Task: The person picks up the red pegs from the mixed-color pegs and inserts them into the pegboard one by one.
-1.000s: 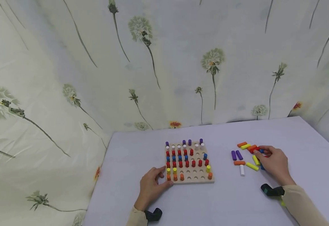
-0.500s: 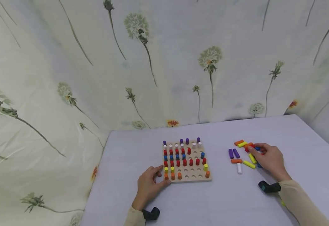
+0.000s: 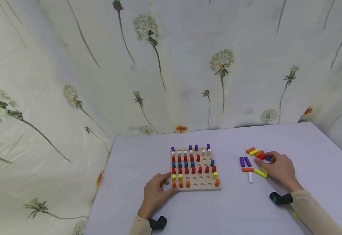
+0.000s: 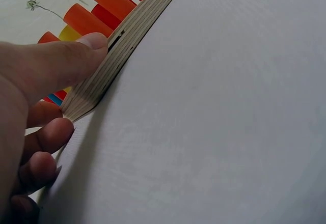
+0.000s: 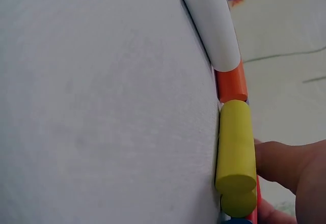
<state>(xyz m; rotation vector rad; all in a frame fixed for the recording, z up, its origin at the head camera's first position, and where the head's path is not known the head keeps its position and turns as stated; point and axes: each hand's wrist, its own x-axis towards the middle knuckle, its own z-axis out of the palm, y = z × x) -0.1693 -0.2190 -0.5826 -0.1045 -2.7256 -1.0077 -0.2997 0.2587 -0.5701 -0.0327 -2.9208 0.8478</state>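
A wooden pegboard lies on the table with rows of coloured pegs standing in its holes. At its front left corner my left hand grips it, thumb on the front edge and fingers along the left side. The left wrist view shows the thumb against the layered wood edge, beside orange pegs. My right hand is among loose pegs, thumb and fingers bent around a red peg; whether they pinch it is unclear. A blue peg is by its fingers. Yellow pegs partly hide this hand in the right wrist view.
Loose pegs lie left of my right hand: two purple pegs, an orange peg, a white peg and a yellow peg. Behind the table hangs a flower-patterned cloth.
My right hand has shifted slightly left over the loose pegs, and more of the red peg shows. My left hand stays at the pegboard's corner. The head view has swayed a little.
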